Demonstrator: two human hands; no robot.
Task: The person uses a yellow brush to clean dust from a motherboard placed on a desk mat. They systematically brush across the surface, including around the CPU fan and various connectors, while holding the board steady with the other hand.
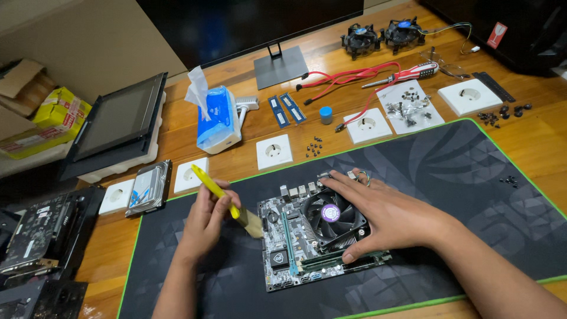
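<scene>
Motherboard (283, 251): flat, rectangular, bristly brush (227, 201) touching.

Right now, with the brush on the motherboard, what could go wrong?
1. The brush in the left hand works at the motherboard edge; bristles could snag small parts or pins.
2. The right hand rests bare on the cooler fan; pressure may strain the blades or mount, and static discharge is possible.
3. Loose screws lie just off the mat; a sleeve could sweep them onto the board.
</scene>
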